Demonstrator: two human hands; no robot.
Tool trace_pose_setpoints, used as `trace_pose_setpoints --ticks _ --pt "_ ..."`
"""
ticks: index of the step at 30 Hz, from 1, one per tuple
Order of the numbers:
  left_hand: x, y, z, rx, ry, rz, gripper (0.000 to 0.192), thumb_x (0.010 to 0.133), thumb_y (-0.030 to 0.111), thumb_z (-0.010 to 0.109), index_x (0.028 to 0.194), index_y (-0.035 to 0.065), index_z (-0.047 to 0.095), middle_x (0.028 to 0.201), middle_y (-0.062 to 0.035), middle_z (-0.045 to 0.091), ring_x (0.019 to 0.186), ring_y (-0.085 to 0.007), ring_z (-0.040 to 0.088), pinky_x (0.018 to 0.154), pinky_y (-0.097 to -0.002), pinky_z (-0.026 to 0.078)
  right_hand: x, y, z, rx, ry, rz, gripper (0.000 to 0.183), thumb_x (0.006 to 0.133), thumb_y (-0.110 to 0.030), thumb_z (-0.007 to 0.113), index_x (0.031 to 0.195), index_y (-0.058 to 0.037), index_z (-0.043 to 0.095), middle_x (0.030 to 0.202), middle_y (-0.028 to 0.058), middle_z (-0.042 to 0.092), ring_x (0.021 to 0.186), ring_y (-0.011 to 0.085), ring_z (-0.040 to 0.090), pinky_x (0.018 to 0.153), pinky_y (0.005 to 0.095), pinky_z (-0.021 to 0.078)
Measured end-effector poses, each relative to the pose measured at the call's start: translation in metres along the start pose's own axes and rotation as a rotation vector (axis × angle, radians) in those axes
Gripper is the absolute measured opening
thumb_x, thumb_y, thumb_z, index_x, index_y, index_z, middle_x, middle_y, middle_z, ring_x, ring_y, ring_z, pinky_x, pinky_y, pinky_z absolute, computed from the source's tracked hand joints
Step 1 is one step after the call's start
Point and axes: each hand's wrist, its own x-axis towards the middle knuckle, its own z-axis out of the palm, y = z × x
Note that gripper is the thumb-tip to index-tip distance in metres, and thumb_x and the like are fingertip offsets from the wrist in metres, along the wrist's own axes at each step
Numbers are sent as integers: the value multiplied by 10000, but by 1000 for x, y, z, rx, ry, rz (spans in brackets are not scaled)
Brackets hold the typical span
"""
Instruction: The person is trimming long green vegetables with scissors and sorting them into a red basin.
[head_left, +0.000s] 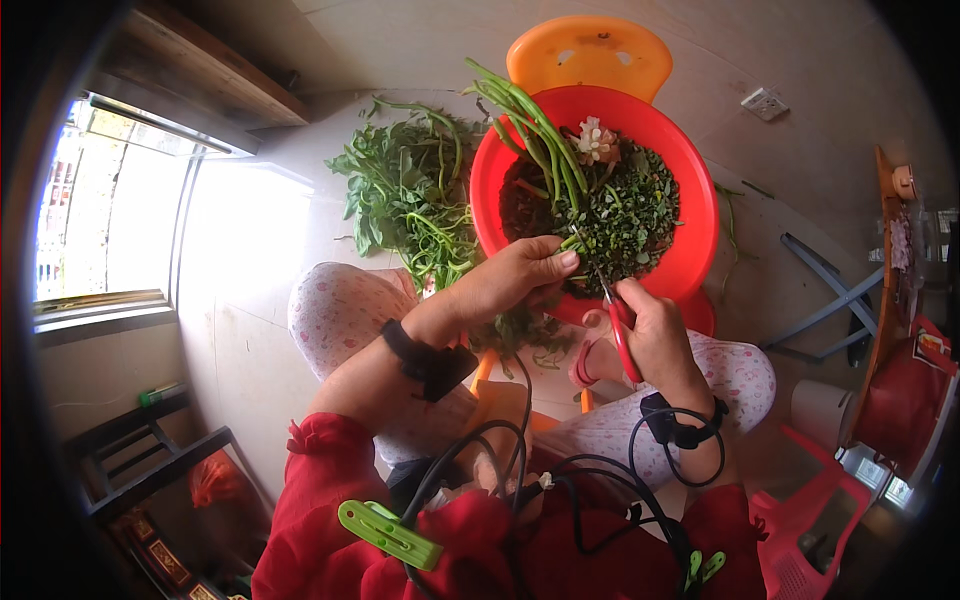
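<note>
My left hand (536, 264) pinches a small bunch of green stems (574, 244) between thumb and fingers, over the near part of a red plastic basin (705, 217). My right hand (651, 330) grips red-handled scissors (616, 319), whose blades point at the bunch. Chopped greens (637, 202) fill much of the basin. Long green stalks (536, 124) lean over its far left rim, and a pale pinkish cluster (596, 142) lies beside them. Left of the basin, a heap of leafy greens (405, 172) rests on the floor.
An orange plastic seat (592, 56) stands behind the basin. Leafy scraps (525, 334) lie between my legs. Black cables (525, 427) hang across my lap. To the right are a folding metal frame (832, 300) and a pink plastic chair (810, 540). A dark rack (157, 465) stands lower left.
</note>
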Motion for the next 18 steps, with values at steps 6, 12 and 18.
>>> trace_pose_setpoints --ticks 6,12,18 --pt "-2 2 8 117 87 40 336 1019 387 465 999 52 448 746 21 425 633 -74 388 569 -236 366 2 1 -3 -83 0 -7 397 815 -348 765 835 -14 552 573 169 551 581 384 605 501 415 434" --pt "-2 2 5 164 116 84 288 1036 330 446 1038 42 443 775 6 463 663 -79 427 613 -244 409 2 4 -3 -97 11 14 409 824 -364 755 828 -14 543 554 154 535 536 374 578 492 407 433" --pt "1 0 2 74 198 127 264 1014 328 502 996 66 516 792 27 510 706 -63 475 667 -227 420 3 4 -9 -78 -1 -37 374 879 -300 713 1030 -9 533 733 136 582 633 239 589 614 344 465"
